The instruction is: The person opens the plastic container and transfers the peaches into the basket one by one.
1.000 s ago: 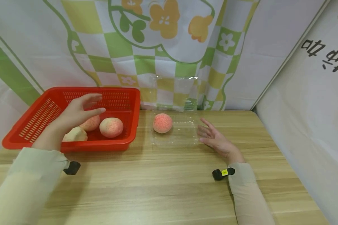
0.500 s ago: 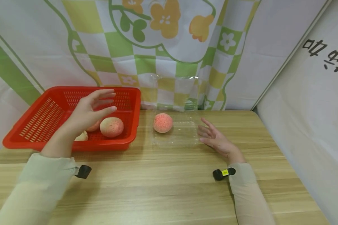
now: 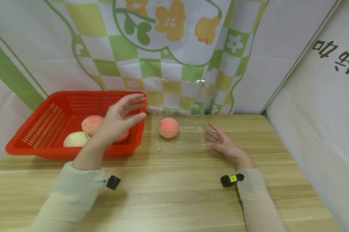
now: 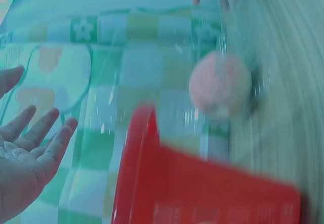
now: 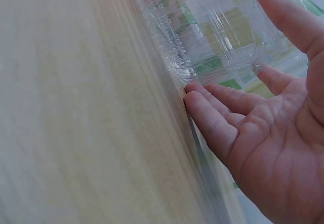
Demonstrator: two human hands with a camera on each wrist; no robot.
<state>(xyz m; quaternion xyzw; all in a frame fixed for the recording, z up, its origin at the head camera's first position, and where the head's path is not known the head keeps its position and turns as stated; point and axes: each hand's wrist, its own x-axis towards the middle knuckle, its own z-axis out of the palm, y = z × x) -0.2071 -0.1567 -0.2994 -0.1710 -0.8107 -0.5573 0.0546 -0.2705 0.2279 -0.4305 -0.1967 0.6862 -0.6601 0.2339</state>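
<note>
My left hand (image 3: 117,117) hovers over the right side of the red basket (image 3: 16,149), fingers spread and holding nothing. In the left wrist view the same hand (image 4: 30,158) shows a bare palm. Inside the basket lie a pink peach (image 3: 92,125), a pale peach (image 3: 76,140) and a third peach (image 3: 123,136) mostly hidden by my left hand. One pink peach (image 3: 169,128) sits in the left part of a clear plastic clamshell box (image 3: 191,141), whose lid stands up. My right hand (image 3: 225,144) rests by the box's right edge, fingers extended, fingertips (image 5: 195,97) right at its corner.
The wooden table (image 3: 174,193) extends in front of the basket and box. A checked, flowered curtain (image 3: 151,61) hangs directly behind them. A white wall panel (image 3: 313,129) borders the table on the right. Small black wrist cameras (image 3: 113,182) sit at both sleeves.
My left hand has moved right across the basket toward the box, uncovering the pink and pale peaches and covering the right one. The right hand and the boxed peach have stayed put.
</note>
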